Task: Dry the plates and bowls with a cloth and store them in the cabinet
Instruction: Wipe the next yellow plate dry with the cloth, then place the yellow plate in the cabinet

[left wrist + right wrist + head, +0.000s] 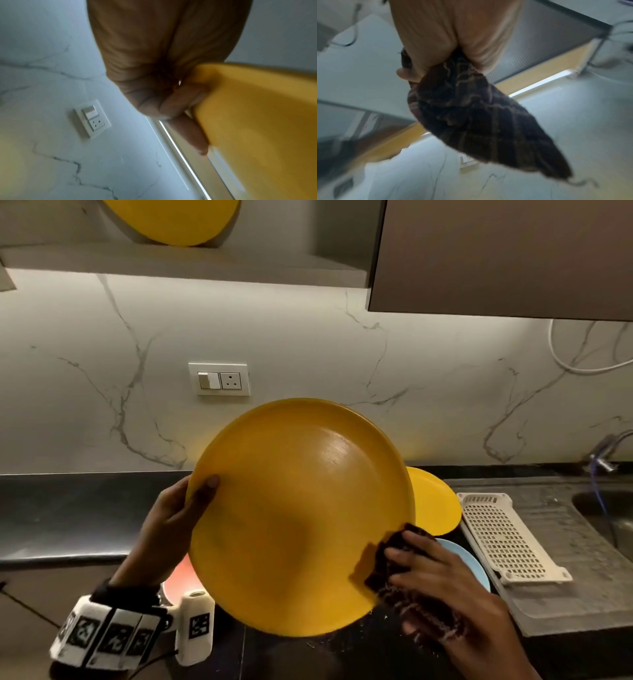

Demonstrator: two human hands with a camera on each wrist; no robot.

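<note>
Head view: left hand (171, 518) grips the left rim of a large yellow plate (294, 518), thumb on the face, fingers behind. Plate is held up, tilted, above the dark table (68, 508), its face toward the camera. Right hand (442, 587) clutches a dark checked cloth (394, 563) bunched in the fingers; the cloth touches the plate's lower right rim. Behind the held plate, on the table: a second yellow plate (435, 501), a blue dish (472, 563) and a pinkish dish (178, 577), each partly hidden. White perforated rack (500, 535) lies on the draining board, beside the sink (606, 508). Another yellow plate (171, 220) stands on the shelf above; brown cabinet (507, 254) at upper right.

Left wrist view: fingers (187, 132) curled behind the plate's rim, thumb side clamped on it. Wall socket (92, 119) on the marble behind.

Right wrist view: blurred. The cloth hangs out of the closed hand. Plate not discernible here.
</note>
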